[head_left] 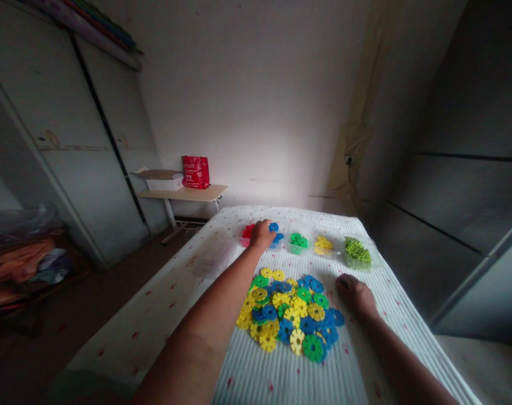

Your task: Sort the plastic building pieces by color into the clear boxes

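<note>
A heap of flat plastic snowflake discs (289,312) in yellow, blue and green lies on the white ribbed bedspread (281,377). Beyond it stands a row of clear trays, each with one colour: red (247,231), blue (275,232), green (298,241), yellow (324,244) and lime green (357,251). My left hand (262,234) reaches far out over the red and blue trays, fingers curled down; what they hold is hidden. My right hand (355,293) rests at the heap's right edge, fingers bent onto the cloth.
An empty clear tray (216,256) lies left of the row. A small table (184,194) with a red bag (195,171) and a box stands by the far wall. Cupboards line the left side; piled clothes (23,261) lie at the lower left.
</note>
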Available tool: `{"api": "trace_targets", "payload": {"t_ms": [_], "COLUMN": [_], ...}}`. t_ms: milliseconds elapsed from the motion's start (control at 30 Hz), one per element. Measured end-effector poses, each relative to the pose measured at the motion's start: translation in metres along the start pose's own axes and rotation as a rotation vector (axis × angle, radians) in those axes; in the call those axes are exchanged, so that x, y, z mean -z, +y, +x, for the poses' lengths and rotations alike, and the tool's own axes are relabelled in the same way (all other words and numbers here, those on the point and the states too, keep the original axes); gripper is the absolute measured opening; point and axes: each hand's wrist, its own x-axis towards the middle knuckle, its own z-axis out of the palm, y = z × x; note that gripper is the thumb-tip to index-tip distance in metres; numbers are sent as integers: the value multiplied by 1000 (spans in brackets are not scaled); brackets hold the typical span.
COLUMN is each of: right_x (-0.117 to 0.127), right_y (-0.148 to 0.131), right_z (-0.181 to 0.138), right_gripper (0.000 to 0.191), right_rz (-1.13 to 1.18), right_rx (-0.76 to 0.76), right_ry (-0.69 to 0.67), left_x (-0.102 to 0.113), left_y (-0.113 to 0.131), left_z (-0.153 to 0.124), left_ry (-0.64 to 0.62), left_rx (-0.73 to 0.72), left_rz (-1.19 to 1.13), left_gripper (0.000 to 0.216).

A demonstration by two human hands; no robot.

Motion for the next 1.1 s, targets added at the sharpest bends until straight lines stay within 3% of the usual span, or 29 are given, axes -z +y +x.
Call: {"api": "trace_targets", "payload": {"t_ms": [100,233,433,567,700,867,1100], "right_x": [1,4,7,6,5,8,22], "right_y": [-1,-3,-6,-6,-6,-6,-9], "right_z": [0,0,1,1,2,1,-3], "right_gripper": [26,24,22,20,23,25,29], "right_rz": [10,11,5,6,12,49,457], "right_rx": [3,-7,-47,-75,-77,-45,22], "right_ry": [-8,-16,-53,-43,-21,-25,-179], "left_x": [-6,-2,22,19,7,-1,-1], "left_y": [6,-4,-54,-92,-110,-113,-115], "left_z": [-9,-51,-119,-149,-159,-154,-155], "left_ry": [18,-4,29,106,192,187,181], "left_rx": [-6,-68,-8,-73,-148,-160,-160], "left_rz": [36,53,143,131,106,122,129], "left_gripper": [32,26,22,23,22,21,21]}}
